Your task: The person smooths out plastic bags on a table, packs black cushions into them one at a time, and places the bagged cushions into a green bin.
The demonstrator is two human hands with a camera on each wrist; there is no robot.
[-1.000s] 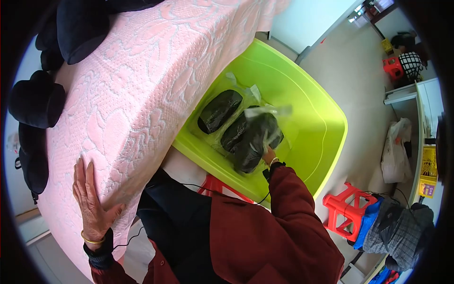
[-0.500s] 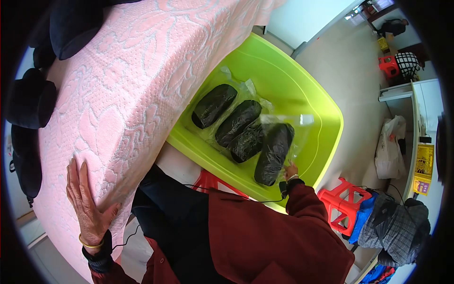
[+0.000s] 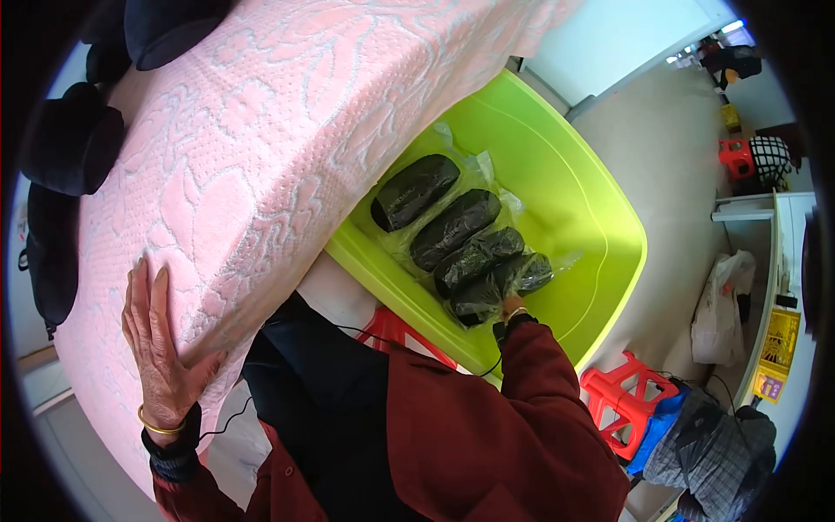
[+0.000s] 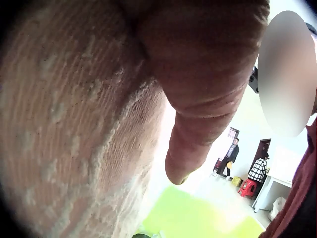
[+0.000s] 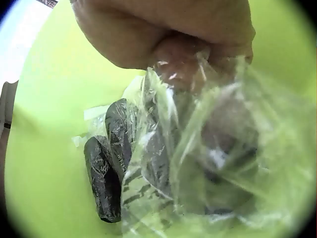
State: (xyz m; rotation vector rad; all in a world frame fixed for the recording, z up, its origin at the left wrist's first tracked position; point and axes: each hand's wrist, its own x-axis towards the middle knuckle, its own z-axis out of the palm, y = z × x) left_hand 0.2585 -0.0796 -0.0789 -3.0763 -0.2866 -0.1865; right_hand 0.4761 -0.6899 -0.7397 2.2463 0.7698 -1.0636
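Observation:
In the head view my right hand (image 3: 513, 306) is down in the green tub (image 3: 600, 252), its fingers pinching the clear plastic bag around a black bundle (image 3: 478, 300). Close up, the right wrist view has crumpled clear plastic (image 5: 158, 148) bunched under the curled fingers. Three more bagged black bundles lie in a row beside it, the farthest one (image 3: 416, 191) near the tub's left wall. My left hand (image 3: 163, 357) rests flat on the pink quilted cover (image 3: 209, 209), fingers straight and thumb spread. Its thumb (image 4: 193, 124) fills much of the left wrist view.
Black cushions (image 3: 74, 143) line the far left of the cover. Right of the tub stand a red stool (image 3: 622, 404), folded grey clothing (image 3: 713, 452) and a white plastic bag (image 3: 722, 313). Another red stool (image 3: 735, 159) is farther off, near a person in checks (image 3: 770, 159).
My right hand first moved the bagged bundle rightward, clear of the others, then lowered it against the row's right end. The left hand stays on the cover; the head view has shifted slightly.

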